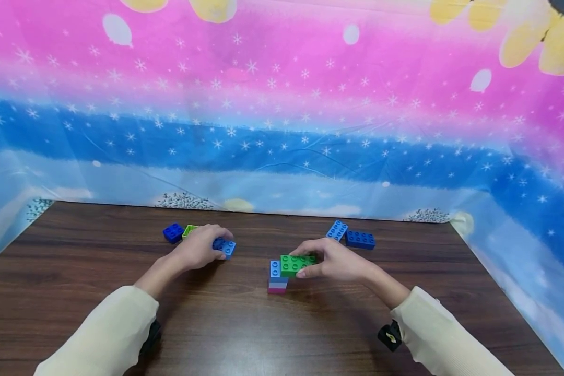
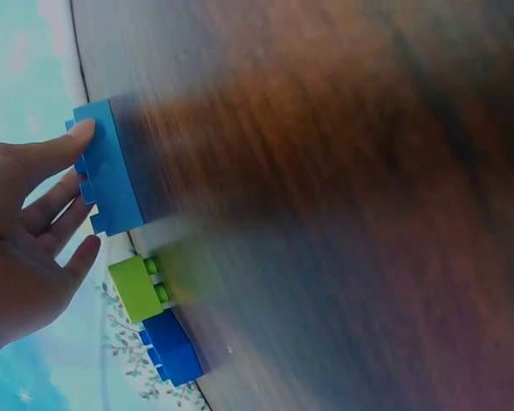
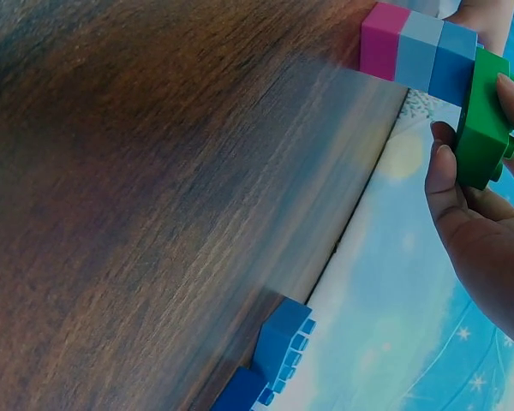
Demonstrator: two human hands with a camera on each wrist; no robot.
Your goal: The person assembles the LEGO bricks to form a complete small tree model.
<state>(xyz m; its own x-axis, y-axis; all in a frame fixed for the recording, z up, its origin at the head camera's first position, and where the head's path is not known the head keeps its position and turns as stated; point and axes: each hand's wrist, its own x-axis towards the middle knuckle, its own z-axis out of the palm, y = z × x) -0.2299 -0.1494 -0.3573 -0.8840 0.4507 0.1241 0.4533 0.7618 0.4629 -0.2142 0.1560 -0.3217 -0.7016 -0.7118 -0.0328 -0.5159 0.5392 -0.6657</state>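
Observation:
A small stack rises from the table: a pink brick (image 3: pixel 384 43) at the bottom, a pale blue brick (image 3: pixel 416 51) above it and a blue brick (image 3: pixel 452 64) on top. My right hand (image 1: pixel 340 259) pinches a long green brick (image 1: pixel 291 265) by its sides, studs up. One end of that brick overlaps the stack's top. To the left of the stack, my left hand (image 1: pixel 201 245) holds a medium-blue brick (image 2: pixel 109 167) between thumb and fingers, studs up in the head view. The fingers partly cover this brick.
Behind the left hand lie a lime green brick (image 2: pixel 137 288), tipped on its side, and a dark blue brick (image 1: pixel 173 233). Beyond the right hand are a light blue brick (image 1: pixel 337 230) and another dark blue brick (image 1: pixel 360 239). A printed cloth (image 1: pixel 282 146) borders the wooden table (image 1: pixel 244 334).

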